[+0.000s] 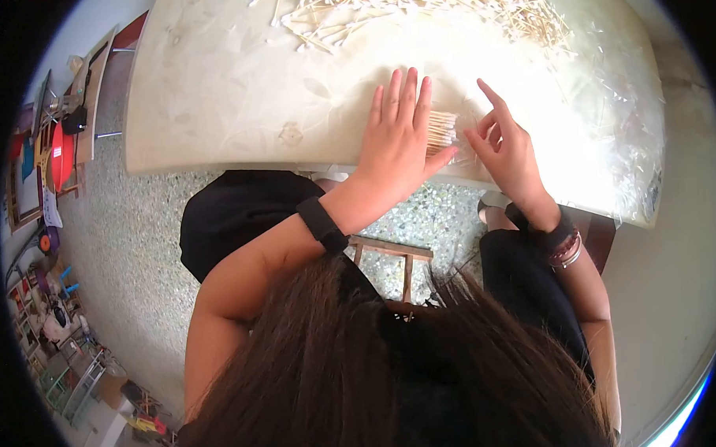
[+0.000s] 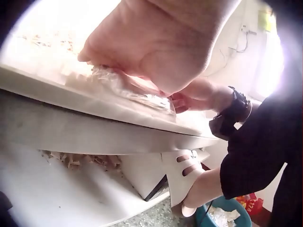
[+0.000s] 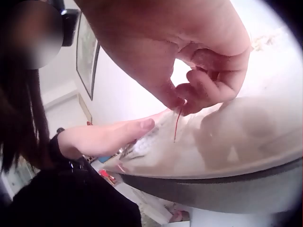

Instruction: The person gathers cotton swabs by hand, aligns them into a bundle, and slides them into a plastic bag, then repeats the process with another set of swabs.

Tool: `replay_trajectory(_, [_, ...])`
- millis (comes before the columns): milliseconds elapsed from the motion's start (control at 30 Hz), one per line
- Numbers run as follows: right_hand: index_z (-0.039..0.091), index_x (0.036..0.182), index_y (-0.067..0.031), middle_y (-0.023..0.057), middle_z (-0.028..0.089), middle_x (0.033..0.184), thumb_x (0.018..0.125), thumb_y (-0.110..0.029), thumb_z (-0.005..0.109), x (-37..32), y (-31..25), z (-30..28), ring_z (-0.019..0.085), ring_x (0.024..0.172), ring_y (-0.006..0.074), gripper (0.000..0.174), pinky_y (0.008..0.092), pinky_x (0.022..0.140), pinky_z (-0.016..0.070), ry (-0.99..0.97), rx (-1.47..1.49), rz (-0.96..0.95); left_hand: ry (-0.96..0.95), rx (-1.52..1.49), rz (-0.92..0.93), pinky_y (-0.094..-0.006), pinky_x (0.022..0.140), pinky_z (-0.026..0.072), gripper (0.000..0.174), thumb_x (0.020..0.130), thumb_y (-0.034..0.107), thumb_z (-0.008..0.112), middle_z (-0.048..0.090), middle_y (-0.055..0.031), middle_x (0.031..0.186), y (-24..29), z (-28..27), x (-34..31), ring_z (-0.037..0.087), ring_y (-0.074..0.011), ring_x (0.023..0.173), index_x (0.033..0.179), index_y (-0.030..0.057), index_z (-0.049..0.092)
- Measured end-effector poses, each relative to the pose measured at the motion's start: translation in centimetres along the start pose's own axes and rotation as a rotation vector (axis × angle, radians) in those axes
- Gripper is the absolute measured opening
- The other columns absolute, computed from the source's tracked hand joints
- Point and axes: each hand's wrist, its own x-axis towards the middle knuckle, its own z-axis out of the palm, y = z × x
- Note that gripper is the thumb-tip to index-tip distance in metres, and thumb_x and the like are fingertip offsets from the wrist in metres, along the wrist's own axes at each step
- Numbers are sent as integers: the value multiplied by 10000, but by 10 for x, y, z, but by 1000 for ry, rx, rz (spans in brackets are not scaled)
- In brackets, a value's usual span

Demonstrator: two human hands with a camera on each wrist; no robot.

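Cotton swabs (image 1: 442, 131) lie in a bundle near the table's front edge, partly hidden beneath my left hand (image 1: 393, 153). That hand rests palm down with its fingers straight; clear plastic (image 2: 128, 90) shows below it in the left wrist view. Just right of the bundle is my right hand (image 1: 513, 156), index finger stretched out in the head view. In the right wrist view, the thumb and a finger of the right hand (image 3: 194, 54) pinch a thin red strip (image 3: 177, 126), which hangs down towards the tabletop. Whether the strip joins the plastic, I cannot tell.
Loose cotton swabs (image 1: 429, 4) are heaped at the table's far side. Clear plastic bags (image 1: 619, 143) lie along its right side. A wooden stool (image 1: 394, 247) stands below the front edge, and a blue bin (image 2: 241, 218) is on the floor.
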Motion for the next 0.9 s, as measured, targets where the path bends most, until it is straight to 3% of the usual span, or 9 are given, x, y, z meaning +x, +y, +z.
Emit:
replay_trajectory(33, [335,1417,-112,95,601,869,847,-75,611,-3,1,2,572,703,164,635,299,655,477,0,0,0,0,-1,0,-519,1115,164,890,854,497,559,225,-292,1456,1,1,0,178,-416,1379,1397,-113,205])
replay_trajectory(100, [365,1395,-83,162,546,1112,827,-95,627,-7,5,7,558,974,256,626,367,829,478,262,-518,-470,20,20,-13,-512,1115,172,884,841,482,582,229,-273,1462,1,0,0,185,-400,1381,1399,-101,221])
replay_trajectory(133, [353,1378,-6,203,376,1361,838,-215,633,-11,4,7,391,1248,360,643,439,1023,363,110,-533,-416,22,23,-14,-512,1115,172,884,841,482,582,229,-273,1462,1,-2,-1,185,-400,1381,1399,-101,221])
replay_trajectory(167, [353,1378,-6,203,376,1361,838,-215,633,-16,1,9,391,1248,360,643,439,1023,363,110,-534,-418,16,4,-7,-505,1116,178,876,832,464,600,233,-265,1463,3,-5,-3,188,-389,1384,1398,-94,232])
replay_trajectory(267, [316,1355,91,246,210,1475,813,-476,594,-26,0,16,176,1387,391,832,480,1113,216,-59,-659,-405,-37,-7,9,-488,1118,190,865,813,432,632,239,-247,1466,9,-8,-13,194,-365,1388,1395,-82,251])
replay_trajectory(567, [332,1296,181,332,220,1434,739,-591,586,-28,3,42,186,1375,425,985,501,1114,189,-5,-676,-420,-50,43,-1,-420,1122,229,883,774,435,656,237,-221,1475,12,0,-14,222,-327,1385,1393,-63,270])
replay_trajectory(733, [373,1268,182,336,229,1429,719,-597,596,-23,-3,41,192,1375,419,978,505,1116,181,-38,-794,-416,-19,80,-11,-410,1118,242,922,745,476,661,241,-223,1473,14,6,-13,235,-317,1381,1391,-59,280])
replay_trajectory(800, [384,1267,173,330,233,1431,715,-594,600,-22,-4,37,196,1376,415,970,505,1115,180,-56,-821,-420,-49,188,-39,-395,1139,193,948,746,555,605,219,-216,1487,15,9,-13,202,-304,1395,1404,-46,282])
replay_trajectory(900, [370,1291,152,318,234,1437,718,-597,600,-25,1,31,201,1377,403,970,506,1115,181,-52,-790,-428,-104,223,-50,-398,1142,183,957,741,567,601,215,-220,1488,17,8,-12,201,-309,1394,1403,-48,285])
